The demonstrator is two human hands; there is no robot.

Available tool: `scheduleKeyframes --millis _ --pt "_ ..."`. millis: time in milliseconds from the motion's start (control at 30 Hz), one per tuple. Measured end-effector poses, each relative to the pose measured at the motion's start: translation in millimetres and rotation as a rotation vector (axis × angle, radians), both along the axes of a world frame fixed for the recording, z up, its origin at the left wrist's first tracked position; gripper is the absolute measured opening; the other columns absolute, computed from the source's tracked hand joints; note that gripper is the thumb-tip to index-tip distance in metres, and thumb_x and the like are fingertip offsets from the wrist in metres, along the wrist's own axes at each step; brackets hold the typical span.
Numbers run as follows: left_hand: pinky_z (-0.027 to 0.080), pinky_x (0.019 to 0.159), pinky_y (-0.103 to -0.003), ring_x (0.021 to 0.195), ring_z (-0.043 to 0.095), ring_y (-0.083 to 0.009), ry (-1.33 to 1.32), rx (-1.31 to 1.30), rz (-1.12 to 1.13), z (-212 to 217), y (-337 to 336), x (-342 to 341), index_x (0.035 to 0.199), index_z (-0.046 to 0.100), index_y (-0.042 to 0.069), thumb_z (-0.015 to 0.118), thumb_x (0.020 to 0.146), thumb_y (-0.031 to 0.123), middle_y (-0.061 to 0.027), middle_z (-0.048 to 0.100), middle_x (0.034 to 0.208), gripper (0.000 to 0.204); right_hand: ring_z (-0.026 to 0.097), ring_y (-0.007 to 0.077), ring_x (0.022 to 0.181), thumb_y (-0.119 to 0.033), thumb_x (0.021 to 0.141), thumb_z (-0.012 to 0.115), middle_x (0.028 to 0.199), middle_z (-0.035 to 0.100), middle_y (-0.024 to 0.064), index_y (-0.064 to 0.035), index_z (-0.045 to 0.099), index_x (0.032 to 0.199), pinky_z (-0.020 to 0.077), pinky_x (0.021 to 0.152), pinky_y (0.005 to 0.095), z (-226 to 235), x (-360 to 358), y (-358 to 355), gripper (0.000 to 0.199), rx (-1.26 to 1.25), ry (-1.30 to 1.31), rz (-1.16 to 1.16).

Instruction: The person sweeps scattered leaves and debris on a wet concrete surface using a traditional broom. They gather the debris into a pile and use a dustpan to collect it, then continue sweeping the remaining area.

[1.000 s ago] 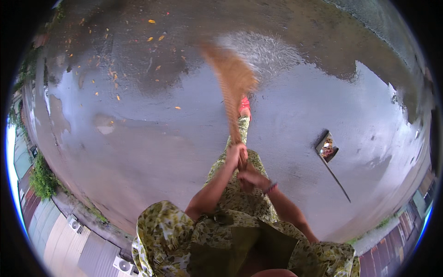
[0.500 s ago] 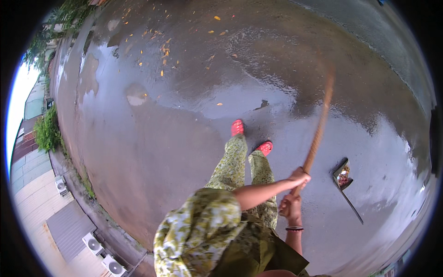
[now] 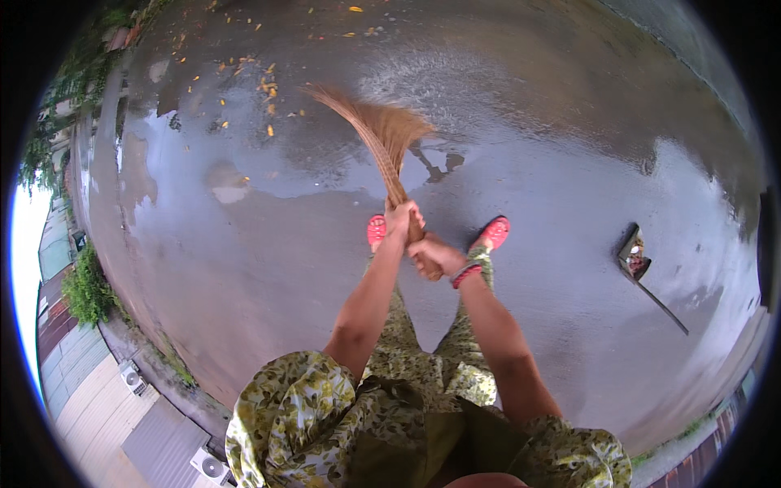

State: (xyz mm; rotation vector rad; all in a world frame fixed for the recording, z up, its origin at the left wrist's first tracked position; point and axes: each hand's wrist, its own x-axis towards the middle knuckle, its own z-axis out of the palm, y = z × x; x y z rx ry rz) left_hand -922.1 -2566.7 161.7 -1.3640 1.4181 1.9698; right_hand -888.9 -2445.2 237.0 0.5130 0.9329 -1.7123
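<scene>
You have swung the broom [image 3: 382, 142] back in front of you: half a second ago it slanted off to your right, now its bristles fan out on the wet pavement [image 3: 244, 268] just ahead of your red shoes [image 3: 493, 233]. Your left hand [image 3: 402, 218] and right hand [image 3: 435, 256] sit stacked, fingers wrapped tight round the handle. It looks like another stroke toward the scattered leaves [image 3: 264, 85]. The ground is dark, puddled concrete outdoors; a long-handled dustpan [image 3: 634, 256] lies well apart on your right.
</scene>
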Motion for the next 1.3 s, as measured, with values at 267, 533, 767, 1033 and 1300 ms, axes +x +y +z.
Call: scheduleKeyframes --millis 267,533,767,1033,1300 --pt "0.039 0.033 -0.026 0.038 0.045 -0.0116 -0.002 0.340 -0.421 93.2 -30.5 110.7 0.137 0.012 0.019 0.052 0.065 -0.003 -0.0044 0.048 0.059 0.086 0.050 0.0169 0.040 0.001 0.068 0.051 0.057 0.048 0.0061 0.0036 0.037 0.102 0.0434 0.035 0.0284 80.1 160.5 -102.7 0.037 0.382 -0.074 -0.480" --pt "0.043 0.037 -0.031 0.042 0.051 -0.0165 -0.154 0.650 -0.763 9.0 -30.8 187.0 0.081 0.049 0.003 0.061 0.063 0.008 -0.0057 0.052 0.056 0.023 0.050 0.0140 0.051 -0.013 0.077 0.053 0.060 0.047 0.0020 -0.0072 0.048 0.077 0.0437 0.043 0.0265 70.4 176.8 -132.9 0.008 0.504 -0.449 -0.708" --pt "0.043 0.038 -0.031 0.043 0.048 -0.0170 -0.187 0.181 -0.120 10.6 -242.3 176.4 0.113 0.032 0.010 0.051 0.067 0.000 -0.0062 0.046 0.059 0.052 0.051 0.0147 0.047 -0.010 0.069 0.058 0.061 0.051 0.0056 -0.0011 0.046 0.086 0.0426 0.039 0.0296 31.5 166.5 -246.1 0.023 0.203 -0.058 0.113" --pt "0.041 0.038 -0.025 0.044 0.046 -0.0110 -0.002 0.108 -0.371 86.7 -196.9 272.3 0.138 0.013 0.022 0.049 0.066 -0.006 -0.0036 0.047 0.063 0.085 0.051 0.0154 0.044 -0.002 0.067 0.053 0.069 0.051 0.0070 0.0032 0.032 0.113 0.0428 0.037 0.0288 78.3 317.7 -244.9 0.051 0.171 0.015 -0.488" --pt "0.043 0.043 -0.026 0.045 0.049 -0.0145 -0.291 0.743 -0.959 11.9 -84.4 390.7 0.077 0.048 0.007 0.057 0.069 0.017 -0.0032 0.049 0.056 0.016 0.054 0.0172 0.047 -0.005 0.073 0.054 0.064 0.053 0.0089 0.0012 0.050 0.087 0.0465 0.040 0.0321 38.9 418.1 -185.8 0.015 0.590 -0.337 -0.789"
